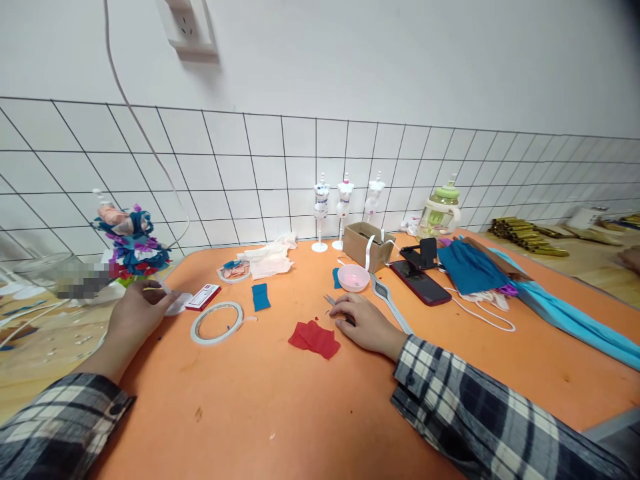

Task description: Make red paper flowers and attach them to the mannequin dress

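On the left, my left hand [137, 313] is closed around the stand of a small dress-form mannequin [137, 243], just below its ruffles of blue, purple and red fabric. The mannequin leans to the left, and its round white base [179, 304] shows beyond my fingertips. My right hand [363, 322] rests on the orange table [250, 407] with fingers curled over small scissors [329, 300]; their handles are mostly hidden. Red fabric pieces [315, 339] lie just left of that hand. A pink bowl [353, 277] stands beyond it.
A tape roll [195, 328], a small red-and-white box [203, 297] and a blue fabric piece [261, 297] lie left of centre. Three white mannequins [321, 200] stand by the wall behind a cardboard box [360, 245]. A phone [420, 283] and blue cloth [470, 267] lie right.
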{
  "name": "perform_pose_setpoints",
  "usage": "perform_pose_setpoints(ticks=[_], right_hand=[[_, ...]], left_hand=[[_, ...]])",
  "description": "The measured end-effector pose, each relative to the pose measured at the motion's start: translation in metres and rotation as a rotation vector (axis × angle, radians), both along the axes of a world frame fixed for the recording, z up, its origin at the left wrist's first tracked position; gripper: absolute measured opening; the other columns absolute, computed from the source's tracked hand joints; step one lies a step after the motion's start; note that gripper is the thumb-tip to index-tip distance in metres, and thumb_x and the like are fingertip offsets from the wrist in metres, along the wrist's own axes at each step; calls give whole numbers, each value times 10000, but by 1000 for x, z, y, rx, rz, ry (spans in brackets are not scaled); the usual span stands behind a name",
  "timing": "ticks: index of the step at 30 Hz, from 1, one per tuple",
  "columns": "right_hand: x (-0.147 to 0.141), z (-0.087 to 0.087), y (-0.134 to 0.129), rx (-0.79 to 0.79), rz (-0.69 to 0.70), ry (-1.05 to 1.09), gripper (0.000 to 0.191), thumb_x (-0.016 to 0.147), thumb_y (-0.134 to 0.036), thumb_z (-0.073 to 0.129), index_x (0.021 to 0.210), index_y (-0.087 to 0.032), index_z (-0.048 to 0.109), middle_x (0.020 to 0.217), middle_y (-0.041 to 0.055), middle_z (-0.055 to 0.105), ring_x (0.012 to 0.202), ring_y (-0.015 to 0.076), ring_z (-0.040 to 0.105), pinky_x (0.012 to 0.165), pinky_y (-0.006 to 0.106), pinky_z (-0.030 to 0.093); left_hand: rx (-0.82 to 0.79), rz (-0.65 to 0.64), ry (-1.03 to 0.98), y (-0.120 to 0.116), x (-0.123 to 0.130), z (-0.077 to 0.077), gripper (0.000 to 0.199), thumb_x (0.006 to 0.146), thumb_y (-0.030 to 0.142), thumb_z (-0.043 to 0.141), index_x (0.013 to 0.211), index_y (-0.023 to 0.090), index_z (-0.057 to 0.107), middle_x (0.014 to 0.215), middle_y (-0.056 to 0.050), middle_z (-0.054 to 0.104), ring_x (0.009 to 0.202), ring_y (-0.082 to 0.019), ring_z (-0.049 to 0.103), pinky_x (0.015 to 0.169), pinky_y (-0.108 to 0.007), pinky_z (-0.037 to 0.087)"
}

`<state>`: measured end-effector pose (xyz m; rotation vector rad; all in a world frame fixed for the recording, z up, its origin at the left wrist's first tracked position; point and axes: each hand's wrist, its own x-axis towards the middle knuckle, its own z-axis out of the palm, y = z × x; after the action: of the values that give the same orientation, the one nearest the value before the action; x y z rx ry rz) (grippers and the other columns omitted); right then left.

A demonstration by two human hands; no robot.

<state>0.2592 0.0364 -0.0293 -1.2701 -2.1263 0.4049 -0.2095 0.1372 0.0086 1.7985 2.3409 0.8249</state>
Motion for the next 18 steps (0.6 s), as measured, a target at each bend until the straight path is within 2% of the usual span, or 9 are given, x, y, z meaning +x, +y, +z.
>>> perform_pose_setpoints(ticks=[4,9,15,18], right_hand=[[0,0,0,-5,3,-4,227,828,-120,601,1006,-213,705,1118,65,626,1064,205,594,985,378,460],[-1,2,-1,-23,0,-23,217,830,-127,602,1001,-207,710,1126,66,624,1072,207,587,986,376,453],[-2,3,-3,-37,-12,-37,225,835,-133,606,1015,-214,713,1133,67,631,1088,217,581,993,391,447],[-2,3,-3,-34,-16,-37,228,826,-126,605,1003,-219,716,1136,67,633,1087,219,585,990,389,451]], left_hand=[[2,78,25,2,-6,-1,469,810,506,598,1077,123,643,1054,-154,748,946,-301,687,656,-295,467],[-15,29,21,3,-9,-2,417,869,455,546,1144,156,636,1085,-116,754,980,-268,688,681,-269,465],[-34,-49,17,8,-5,-2,320,878,268,498,1153,158,622,1143,-112,742,1021,-250,683,768,-283,480],[-18,-47,-4,8,0,-5,376,869,316,530,1198,139,571,1124,-126,737,983,-238,698,745,-277,499]])
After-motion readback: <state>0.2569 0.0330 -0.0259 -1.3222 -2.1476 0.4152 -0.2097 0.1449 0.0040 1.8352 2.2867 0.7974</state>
